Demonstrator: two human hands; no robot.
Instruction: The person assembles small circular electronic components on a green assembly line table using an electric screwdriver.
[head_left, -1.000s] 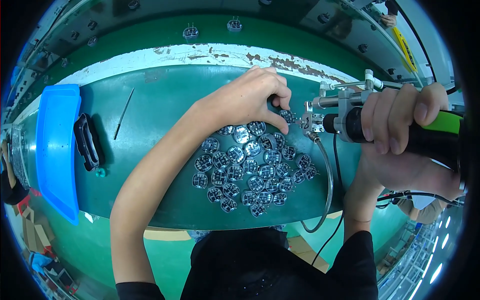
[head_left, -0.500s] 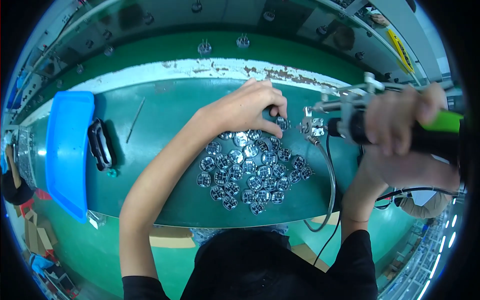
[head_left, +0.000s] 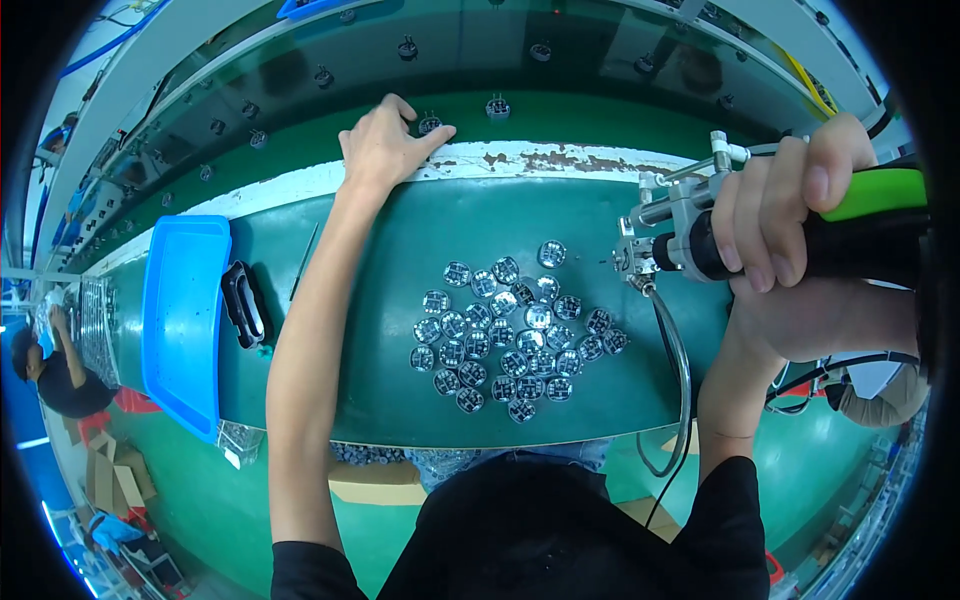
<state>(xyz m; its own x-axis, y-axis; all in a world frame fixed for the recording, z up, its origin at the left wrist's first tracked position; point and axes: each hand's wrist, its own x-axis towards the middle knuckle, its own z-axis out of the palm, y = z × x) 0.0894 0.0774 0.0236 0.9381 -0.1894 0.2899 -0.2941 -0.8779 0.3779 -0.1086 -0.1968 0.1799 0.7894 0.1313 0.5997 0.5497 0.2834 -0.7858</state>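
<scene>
My left hand (head_left: 385, 145) reaches over the white ledge at the back of the bench. Its thumb and forefinger are spread on either side of a small round metal part with upright pins (head_left: 430, 125) on the green belt; whether they touch it is hard to tell. At the right, my right hand (head_left: 775, 210) is wrapped around a black tool with a green section (head_left: 875, 195) and a metal clamp head (head_left: 635, 255). Several round silver circuit parts (head_left: 500, 335) lie clustered on the green bench. A single one (head_left: 551, 254) sits at their far edge.
A blue tray (head_left: 185, 330) stands at the left, beside a black oblong holder (head_left: 245, 305) and a thin rod (head_left: 304, 262). More pinned parts (head_left: 498, 106) dot the belt. A metal hose (head_left: 684, 400) hangs from the tool over the bench edge. Another person (head_left: 65, 370) sits far left.
My left hand has let go of a round part at the cluster's far edge and moved left and away to the belt. My right hand stays on the tool. The view has shifted.
</scene>
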